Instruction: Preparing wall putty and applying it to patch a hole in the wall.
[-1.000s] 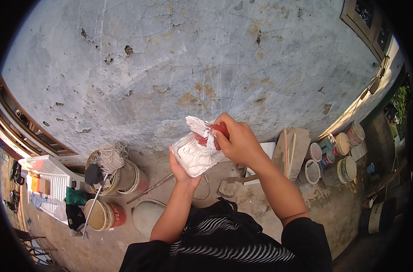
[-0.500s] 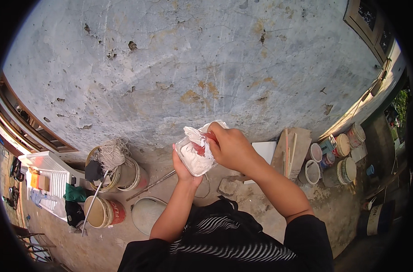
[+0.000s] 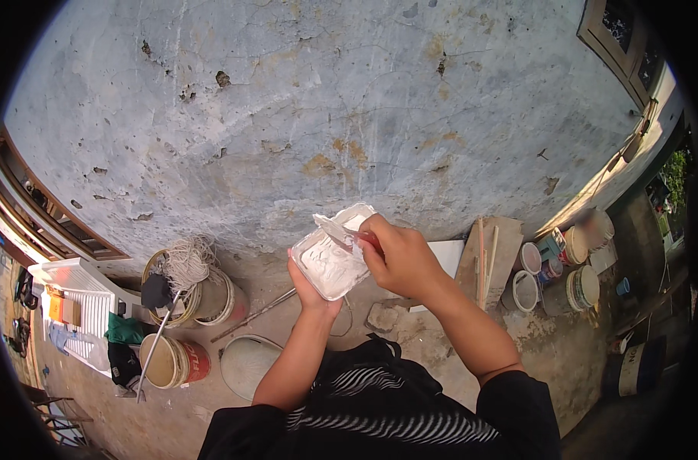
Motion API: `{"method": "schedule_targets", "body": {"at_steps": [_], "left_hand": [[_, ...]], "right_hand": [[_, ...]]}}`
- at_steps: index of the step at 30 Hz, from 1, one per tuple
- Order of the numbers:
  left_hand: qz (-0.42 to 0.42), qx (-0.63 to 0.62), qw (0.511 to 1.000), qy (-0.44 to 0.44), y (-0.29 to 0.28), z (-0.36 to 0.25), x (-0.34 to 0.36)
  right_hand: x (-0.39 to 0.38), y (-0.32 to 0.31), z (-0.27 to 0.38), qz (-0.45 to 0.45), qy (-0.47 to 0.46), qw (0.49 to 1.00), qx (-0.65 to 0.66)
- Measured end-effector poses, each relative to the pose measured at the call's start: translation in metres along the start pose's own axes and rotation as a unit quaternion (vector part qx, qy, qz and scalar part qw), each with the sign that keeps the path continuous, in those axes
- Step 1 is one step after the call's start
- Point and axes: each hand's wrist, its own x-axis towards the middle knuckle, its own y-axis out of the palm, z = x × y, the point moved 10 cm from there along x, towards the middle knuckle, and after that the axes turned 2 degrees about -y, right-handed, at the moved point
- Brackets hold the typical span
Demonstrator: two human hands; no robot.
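My left hand grips a white rectangular plastic tub from its left and underside, in front of the wall. Thick white putty with streaks and ridges fills much of it. My right hand is closed around the red handle of a putty knife. The knife's blade, coated in white putty, slants to the upper left over the tub. Part of the handle is hidden by my right fingers. The bluish-grey wall, cracked and chipped, rises right behind the tub.
On the left stand a bucket with a stringy mop, a red-and-white bucket and a white slatted piece. A round basin lies near my left elbow. Boards lean at the right, beside several paint buckets.
The putty knife has turned in my right hand, so its blade now shows more side-on above the tub. More of the putty surface is exposed. The tub stays in my left hand.
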Motion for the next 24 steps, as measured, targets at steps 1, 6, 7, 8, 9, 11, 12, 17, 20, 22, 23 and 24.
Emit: {"method": "schedule_targets", "body": {"at_steps": [1,6,7,8,9,11,12,17,20,22,23,24], "left_hand": [[0.0,0.0,1.0,0.0,-0.002,0.0,0.001],[0.007,0.012,1.0,-0.008,0.002,0.002,0.0],[0.006,-0.006,1.0,-0.016,0.0,0.005,0.0],[0.007,-0.007,1.0,-0.015,0.001,0.005,0.0],[0.014,0.004,1.0,-0.017,0.003,0.005,-0.001],[0.021,0.014,1.0,-0.019,0.005,0.004,-0.002],[0.026,0.009,0.999,-0.021,0.006,0.003,-0.003],[0.034,0.006,0.999,-0.027,0.014,0.009,-0.004],[0.034,0.027,0.998,-0.033,0.007,0.016,-0.002],[0.025,0.003,0.999,-0.025,-0.003,0.014,0.0],[0.025,0.004,0.999,-0.026,-0.005,0.014,0.002],[0.03,0.0,0.999,-0.019,-0.006,0.012,0.003]], "right_hand": [[-0.003,0.004,0.005,0.011,0.003,1.0,0.029],[-0.01,0.013,0.003,0.008,-0.043,0.999,0.027],[-0.007,0.004,-0.008,-0.002,-0.011,1.0,0.015],[-0.002,-0.005,-0.019,-0.013,0.02,1.0,0.003],[0.0,-0.016,-0.021,-0.035,0.02,0.999,0.001],[0.005,-0.037,-0.026,-0.066,0.01,0.998,-0.019],[0.006,-0.048,-0.027,-0.096,0.002,0.995,-0.039],[0.004,-0.027,-0.037,-0.08,-0.005,0.994,-0.07],[-0.003,-0.005,-0.023,-0.049,0.006,0.998,-0.041],[-0.006,0.007,-0.011,-0.011,-0.002,0.998,0.062],[-0.008,0.01,-0.005,0.011,-0.01,0.998,0.058],[-0.01,0.011,-0.006,0.011,-0.009,0.998,0.057]]}}
